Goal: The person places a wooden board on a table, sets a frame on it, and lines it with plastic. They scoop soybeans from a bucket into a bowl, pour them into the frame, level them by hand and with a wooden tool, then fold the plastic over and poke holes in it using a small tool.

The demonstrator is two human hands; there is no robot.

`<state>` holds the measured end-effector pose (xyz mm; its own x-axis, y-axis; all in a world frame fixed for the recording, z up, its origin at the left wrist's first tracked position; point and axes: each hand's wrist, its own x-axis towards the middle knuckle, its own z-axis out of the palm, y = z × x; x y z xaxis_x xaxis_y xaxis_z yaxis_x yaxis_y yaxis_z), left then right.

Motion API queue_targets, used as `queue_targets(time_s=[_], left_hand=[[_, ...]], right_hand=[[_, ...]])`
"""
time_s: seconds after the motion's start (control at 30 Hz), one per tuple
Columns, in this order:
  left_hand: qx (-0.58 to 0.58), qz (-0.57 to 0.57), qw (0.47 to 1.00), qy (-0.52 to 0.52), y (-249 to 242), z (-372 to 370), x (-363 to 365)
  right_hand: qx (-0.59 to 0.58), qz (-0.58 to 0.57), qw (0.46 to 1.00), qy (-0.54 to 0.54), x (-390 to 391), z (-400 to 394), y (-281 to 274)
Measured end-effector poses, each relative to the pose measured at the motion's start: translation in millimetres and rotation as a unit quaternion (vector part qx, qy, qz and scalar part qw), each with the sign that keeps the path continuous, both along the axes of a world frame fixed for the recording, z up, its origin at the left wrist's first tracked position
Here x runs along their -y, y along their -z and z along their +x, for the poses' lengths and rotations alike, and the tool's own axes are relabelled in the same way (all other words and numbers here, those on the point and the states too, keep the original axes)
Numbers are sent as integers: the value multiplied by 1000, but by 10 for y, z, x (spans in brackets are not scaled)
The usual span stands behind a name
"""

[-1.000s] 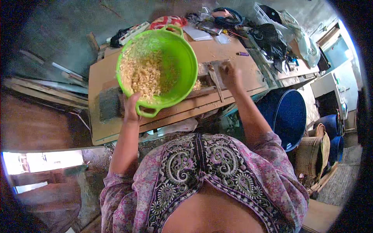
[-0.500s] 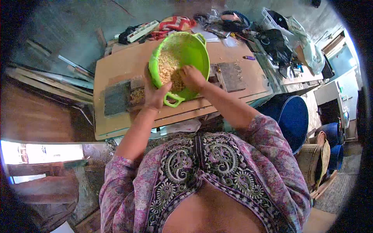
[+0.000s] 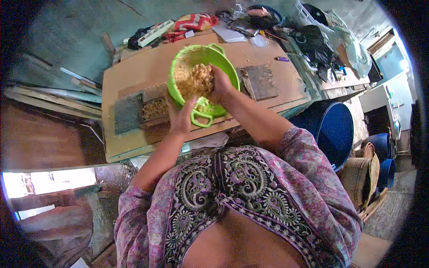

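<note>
A bright green plastic basin (image 3: 229, 67) with loop handles is tilted above the table, its opening towards me. Inside it is a heap of yellow-brown crumbly grains (image 3: 185, 76), slightly blurred. My left hand (image 3: 181, 117) is closed on the near left rim, thumb over the edge, other fingers hidden behind the wall. Inside the basin, my right hand (image 3: 220, 85) is curled against the right side of the grains, with a clump at its fingers. Bare green bottom shows between the hands.
On the brown tabletop (image 3: 138, 78) lie dark boards, a wooden frame of grains (image 3: 154, 108) to the left and a flat board (image 3: 260, 81) to the right. A purple lighter (image 3: 282, 59) lies further right. Blue barrels (image 3: 334, 136) stand at my right.
My right hand has pushed up through the basin, and the grains have shifted away from me, baring the near bottom. The left hand keeps its hold on the rim.
</note>
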<state>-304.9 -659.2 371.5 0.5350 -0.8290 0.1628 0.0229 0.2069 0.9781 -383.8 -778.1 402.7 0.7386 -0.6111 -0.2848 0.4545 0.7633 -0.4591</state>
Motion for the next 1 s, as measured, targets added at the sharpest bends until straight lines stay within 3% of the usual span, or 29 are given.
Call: queue_targets(time_s=[0.13,0.17,0.23,0.27,0.3,0.4,0.5,0.57,0.6,0.63,0.7,0.77,0.83,1.0], left_hand=[[-140,17,990,-4,84,36,-60],[-143,18,990,-2,219,57,-77],[-94,-7,995,-40,-18,-29,-140],[-93,40,994,-43,445,223,-124],[-94,40,994,-44,402,237,-149],[-176,36,983,-33,247,198,-319],[-82,-6,993,-82,114,69,-472],[-61,-3,995,-78,80,73,-540],[-107,-5,992,-73,79,68,-560],[-153,-6,986,-68,82,69,-567],[-140,-16,988,-61,157,98,-583],[-144,-2,987,-66,119,76,-618],[-129,6,989,-74,223,124,-640],[-130,-1,988,-85,271,146,-663]], right_hand=[[-27,-63,998,2,252,-206,30],[-12,-90,996,-7,334,-243,49],[-19,-66,998,3,488,-334,94],[-27,-35,999,11,549,-388,90],[-34,-3,999,18,605,-452,87],[-66,-39,997,27,740,-625,177],[-113,-43,991,61,849,-721,455],[-182,-130,974,43,1032,-806,942],[-226,-351,907,62,1312,-821,1441],[-226,-350,907,61,1303,-838,1456],[-388,-549,736,76,1144,-885,1413],[-406,-552,725,72,896,-898,1140],[-425,-655,625,21,816,-930,983],[-401,-686,607,-19,725,-962,795]])
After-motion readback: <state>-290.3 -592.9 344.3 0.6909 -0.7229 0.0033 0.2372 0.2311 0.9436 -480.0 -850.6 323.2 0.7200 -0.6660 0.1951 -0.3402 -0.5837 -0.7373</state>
